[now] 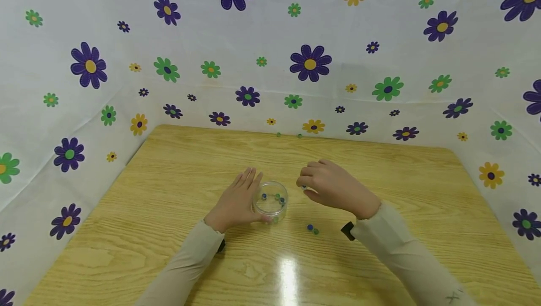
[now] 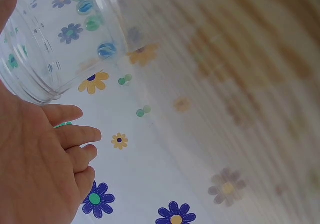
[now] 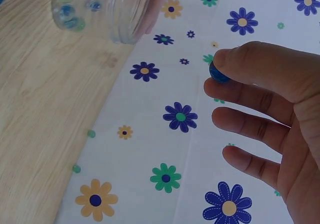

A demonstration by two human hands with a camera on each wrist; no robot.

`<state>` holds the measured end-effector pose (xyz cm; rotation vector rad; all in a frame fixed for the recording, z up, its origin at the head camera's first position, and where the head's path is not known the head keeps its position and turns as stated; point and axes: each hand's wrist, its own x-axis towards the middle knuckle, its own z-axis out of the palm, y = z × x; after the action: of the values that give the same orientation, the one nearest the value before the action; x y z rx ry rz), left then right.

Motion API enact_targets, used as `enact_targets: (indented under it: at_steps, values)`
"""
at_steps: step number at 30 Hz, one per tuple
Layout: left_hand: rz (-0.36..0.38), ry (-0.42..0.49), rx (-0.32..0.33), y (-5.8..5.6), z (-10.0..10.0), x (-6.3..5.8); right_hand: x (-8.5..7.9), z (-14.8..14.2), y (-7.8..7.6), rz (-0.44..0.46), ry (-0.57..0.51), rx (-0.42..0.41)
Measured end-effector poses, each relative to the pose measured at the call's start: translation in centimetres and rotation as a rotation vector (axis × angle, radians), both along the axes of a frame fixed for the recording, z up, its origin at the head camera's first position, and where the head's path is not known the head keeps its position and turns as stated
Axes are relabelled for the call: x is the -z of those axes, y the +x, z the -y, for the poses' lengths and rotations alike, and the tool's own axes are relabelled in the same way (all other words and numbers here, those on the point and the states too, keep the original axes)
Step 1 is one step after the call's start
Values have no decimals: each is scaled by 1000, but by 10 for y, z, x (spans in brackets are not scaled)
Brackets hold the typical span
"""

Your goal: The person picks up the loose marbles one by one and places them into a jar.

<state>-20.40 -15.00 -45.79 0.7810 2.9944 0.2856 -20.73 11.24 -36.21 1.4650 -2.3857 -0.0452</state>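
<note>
Head cam: right hand (image 1: 331, 186) pinches a marble (image 1: 304, 187), half-open left hand (image 1: 236, 202) cups the jar (image 1: 286, 202) inside the table's (image 1: 190, 156) far edge; I'd release low.

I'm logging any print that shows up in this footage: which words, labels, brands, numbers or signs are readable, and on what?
No word, brand or number reads for certain.
Right sleeve: a small dark mark, somewhat like "X"; too small to tell whether it is lettering.
Clear jar: no label or writing shows.
Backdrop: only printed flowers, no text.
</note>
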Motion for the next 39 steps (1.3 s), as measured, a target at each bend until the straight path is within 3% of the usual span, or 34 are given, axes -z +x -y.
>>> enact_targets:
  at_steps: [15,39]
  values:
    - [-7,1,0,0,0,0,-8,17,-3,-34,-12,-32]
    - [-17,-15,4,0,0,0,3,41,-2,3,31,-47]
